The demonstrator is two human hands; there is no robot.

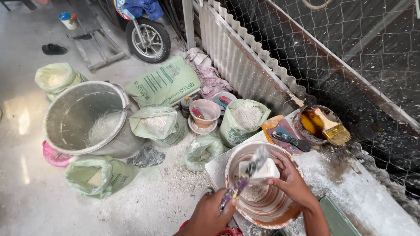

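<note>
My right hand (292, 180) grips a white plaster-like block (262, 171) and holds it over a stained plastic bowl (280, 210) with white powder inside. A paint brush (246, 177) with a blurred bristle head lies across the block, and my left hand (210, 215) is closed around its purple-stained handle at the bowl's near left rim. The bowl stands on a powder-covered slab (350, 183).
A tin of amber liquid (311, 123) with a wide brush (333, 129) and a scraper (291, 140) sit behind the bowl. Open green sacks of white powder (243, 120), a big metal tub (85, 118), small bowls and a scooter wheel (148, 40) crowd the floor at left. Corrugated sheet and wire mesh run along the right.
</note>
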